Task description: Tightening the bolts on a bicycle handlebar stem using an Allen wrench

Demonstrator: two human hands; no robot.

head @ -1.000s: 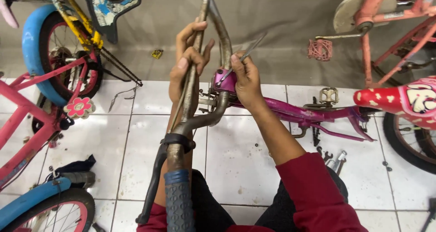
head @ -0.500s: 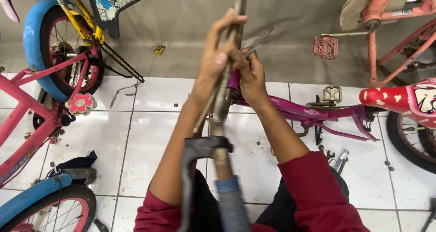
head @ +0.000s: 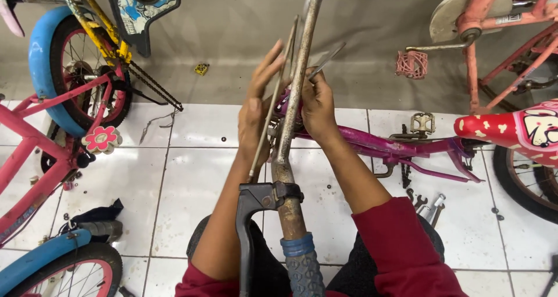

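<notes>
Between both hands [head: 288, 108], rusty handlebar [head: 296, 99], thin rod [head: 273, 108] alongside

Handlebar [head: 297, 99]: rusty grey metal tube, standing near upright between both hands; black brake lever [head: 249, 215] clamped low, blue-banded grip [head: 302, 265] at the near end. Thin metal rod [head: 273, 108]: runs just beside it, under the left hand [head: 256, 114].

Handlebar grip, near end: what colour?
Dark grey-blue ribbed grip with a blue band above it, on a rusty handlebar. Head view, bottom centre.
</notes>
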